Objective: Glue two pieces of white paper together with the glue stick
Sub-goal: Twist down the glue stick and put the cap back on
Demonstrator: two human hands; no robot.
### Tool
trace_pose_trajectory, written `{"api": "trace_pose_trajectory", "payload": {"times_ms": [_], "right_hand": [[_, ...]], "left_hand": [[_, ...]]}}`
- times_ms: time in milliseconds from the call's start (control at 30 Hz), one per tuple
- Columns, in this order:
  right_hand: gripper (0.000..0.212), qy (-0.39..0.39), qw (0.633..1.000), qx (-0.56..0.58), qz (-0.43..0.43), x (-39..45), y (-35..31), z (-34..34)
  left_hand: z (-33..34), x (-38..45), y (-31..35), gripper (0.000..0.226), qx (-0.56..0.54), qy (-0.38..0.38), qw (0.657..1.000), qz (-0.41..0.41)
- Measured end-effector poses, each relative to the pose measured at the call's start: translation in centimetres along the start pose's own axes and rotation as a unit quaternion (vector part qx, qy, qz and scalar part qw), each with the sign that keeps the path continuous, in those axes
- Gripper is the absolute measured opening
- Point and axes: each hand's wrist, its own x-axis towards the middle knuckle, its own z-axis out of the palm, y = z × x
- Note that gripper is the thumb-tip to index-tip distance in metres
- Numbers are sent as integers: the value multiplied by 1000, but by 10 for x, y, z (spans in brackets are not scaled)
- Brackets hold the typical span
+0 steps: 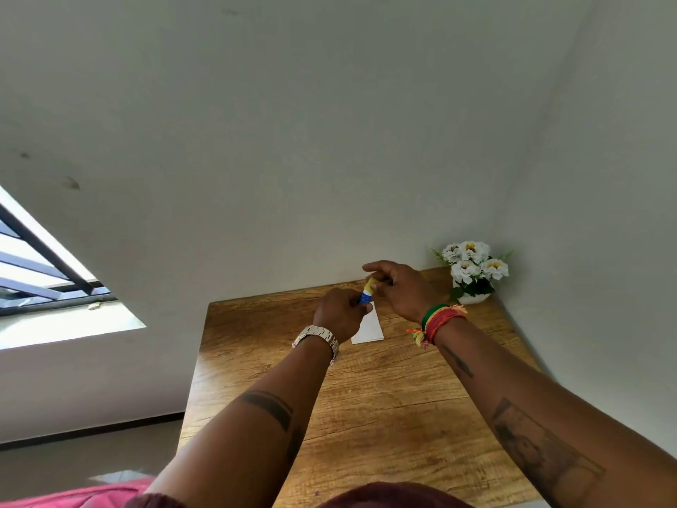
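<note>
No readable text, brand, number or sign anywhere. Only a blurred pale mark on the blue barrel of the glue stick (366,297), far on the table, too small to make out.

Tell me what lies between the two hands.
The glue stick, seen in the head view: left hand grips its blue body, right hand pinches its yellow top.

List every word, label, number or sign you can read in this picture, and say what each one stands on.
No text can be read.
Glue stick: its blue body bears a label, but any print is too small and blurred, and partly covered by the left hand and right hand.
Wristwatch: only the metal band shows; no dial or numbers.
White paper: blank where it shows.
Forearm tattoos: dark shapes, no legible letters.
</note>
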Motion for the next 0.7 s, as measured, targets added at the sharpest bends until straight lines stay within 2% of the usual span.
{"api": "trace_pose_trajectory", "payload": {"times_ms": [100, 167, 300, 367, 500, 700], "right_hand": [[39, -5, 1000, 4, -4, -2, 4, 3], [51, -33, 999, -22, -19, -4, 8, 4], [96, -91, 992, -82, -40, -9, 13, 7], [112, -86, 988, -118, -59, -11, 16, 12], [107, -19, 984, -151, -89, -11, 19, 18], [98, -5, 982, -157, -104, -11, 24, 19]], "left_hand": [[-3, -1, 4, 27, -38, 10, 999, -9], [-6, -1, 8, 28, -57, 12, 998, -10], [-12, 1, 13, 21, -79, 22, 997, -11], [-13, 0, 15, 22, -88, 25, 996, -10], [-9, -2, 19, 23, -117, 29, 993, -11], [-5, -2, 21, 27, -141, 17, 989, -29]]}}
